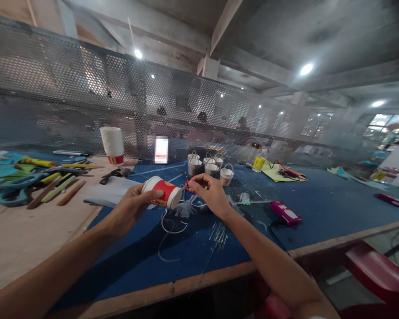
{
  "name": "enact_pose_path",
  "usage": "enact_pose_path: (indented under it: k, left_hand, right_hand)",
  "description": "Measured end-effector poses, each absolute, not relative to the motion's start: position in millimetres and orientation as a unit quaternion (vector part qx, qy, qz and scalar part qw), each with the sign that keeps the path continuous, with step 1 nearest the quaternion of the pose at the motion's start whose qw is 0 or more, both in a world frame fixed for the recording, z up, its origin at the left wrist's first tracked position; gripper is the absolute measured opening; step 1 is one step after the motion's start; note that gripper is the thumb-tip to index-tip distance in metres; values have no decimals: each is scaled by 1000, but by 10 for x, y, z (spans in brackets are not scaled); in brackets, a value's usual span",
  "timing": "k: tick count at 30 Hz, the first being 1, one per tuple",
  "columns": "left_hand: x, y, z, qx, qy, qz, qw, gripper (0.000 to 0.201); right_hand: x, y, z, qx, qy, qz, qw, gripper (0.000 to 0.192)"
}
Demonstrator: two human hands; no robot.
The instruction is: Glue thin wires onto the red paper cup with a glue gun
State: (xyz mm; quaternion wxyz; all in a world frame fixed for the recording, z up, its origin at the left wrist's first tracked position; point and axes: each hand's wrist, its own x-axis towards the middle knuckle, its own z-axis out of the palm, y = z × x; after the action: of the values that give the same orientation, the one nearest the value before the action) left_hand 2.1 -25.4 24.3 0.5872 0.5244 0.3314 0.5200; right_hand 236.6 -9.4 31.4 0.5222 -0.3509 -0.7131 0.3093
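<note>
- Left hand (131, 204) wrapped around red paper cup (162, 192), cup lying on its side, held just above blue mat (319, 208), centre of scene, white base facing right.
- Right hand (209, 191) pinched at fingertips on a small red-handled tool (187, 182), just beside cup base; exact tool type too small to tell.
- Loose grey wire (169, 230) curling on mat right below cup and hands.
- Thin metal rods (219, 235) scattered on mat near right forearm.
- Four small finished cup baskets (210, 166) with wire handles standing upright, far side of hands.
- Stack of white paper cups (112, 144) upright, far left, red band on lowest one.
- Pink device (286, 212) lying flat on mat, right of right hand, well apart.
- Coloured pencils and scissors (16, 188) piled at left on bare wooden table (26, 248).
- Glass jar (254, 155) and yellow bottle (260, 163) standing far right of baskets.
- Perforated metal screen (69, 88) along far edge of table, people blurred behind.
- Red plastic chair (379, 274) near right, below table edge.
</note>
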Motion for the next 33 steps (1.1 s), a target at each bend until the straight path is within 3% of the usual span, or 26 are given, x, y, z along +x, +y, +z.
enact_pose_path:
  k: [12,33]
  left_hand:
    - [67,-291,225,555,343,471,594,20]
    - [66,-314,278,539,323,499,597,18]
  right_hand:
    - [2329,-96,330,-367,-725,263,521,23]
    - [2354,-92,244,-369,-723,275,515,25]
